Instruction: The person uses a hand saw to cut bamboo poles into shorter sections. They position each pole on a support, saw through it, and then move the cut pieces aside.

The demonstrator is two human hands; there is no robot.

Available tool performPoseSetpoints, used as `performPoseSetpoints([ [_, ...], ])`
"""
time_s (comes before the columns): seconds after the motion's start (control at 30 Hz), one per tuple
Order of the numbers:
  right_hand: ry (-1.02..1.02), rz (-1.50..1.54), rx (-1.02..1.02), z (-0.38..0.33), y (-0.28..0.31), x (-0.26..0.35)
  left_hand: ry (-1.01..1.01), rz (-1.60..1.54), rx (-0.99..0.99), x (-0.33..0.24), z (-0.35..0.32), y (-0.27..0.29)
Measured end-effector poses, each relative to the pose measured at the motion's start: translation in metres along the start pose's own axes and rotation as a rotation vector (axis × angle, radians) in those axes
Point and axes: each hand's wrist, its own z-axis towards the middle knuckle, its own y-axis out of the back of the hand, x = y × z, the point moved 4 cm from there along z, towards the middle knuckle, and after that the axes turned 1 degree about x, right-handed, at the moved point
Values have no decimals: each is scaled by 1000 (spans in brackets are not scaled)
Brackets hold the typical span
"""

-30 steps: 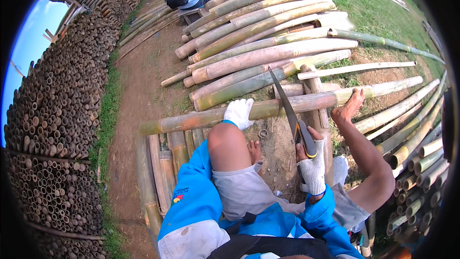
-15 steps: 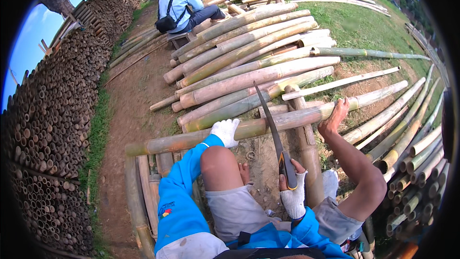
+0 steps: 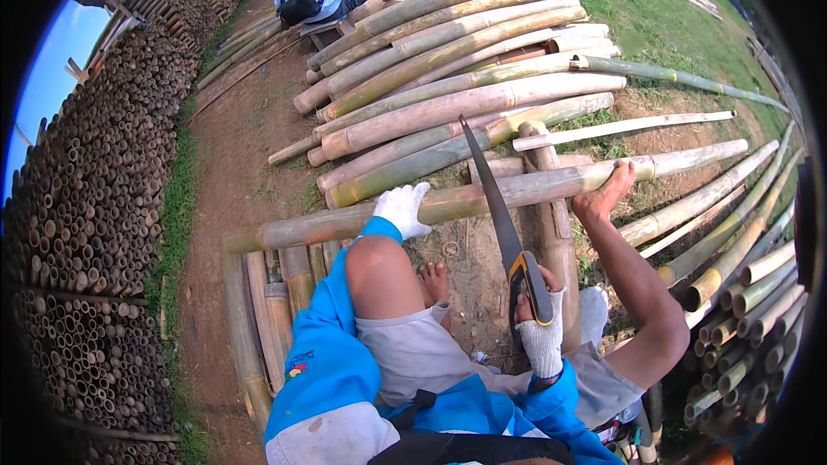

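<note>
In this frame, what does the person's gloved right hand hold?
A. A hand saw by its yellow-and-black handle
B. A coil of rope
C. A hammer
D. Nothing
A: the right hand grips the hand saw, its blade laid across the bamboo pole.

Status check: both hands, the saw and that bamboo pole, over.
Left hand gloved, pressing down on the bamboo pole. Right hand gloved, gripping the hand saw, blade laid across the pole. Bare right foot braced on the pole beside the blade.
</note>
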Motion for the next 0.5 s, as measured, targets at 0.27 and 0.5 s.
performPoseSetpoints([
  [0.27,-38,-133,58,-70,29,15,-60,-5,-151,-3,-5,1],
  [0.5,-139,-101,-41,-40,16,-11,-106,-6,-202,1,0,2],
])
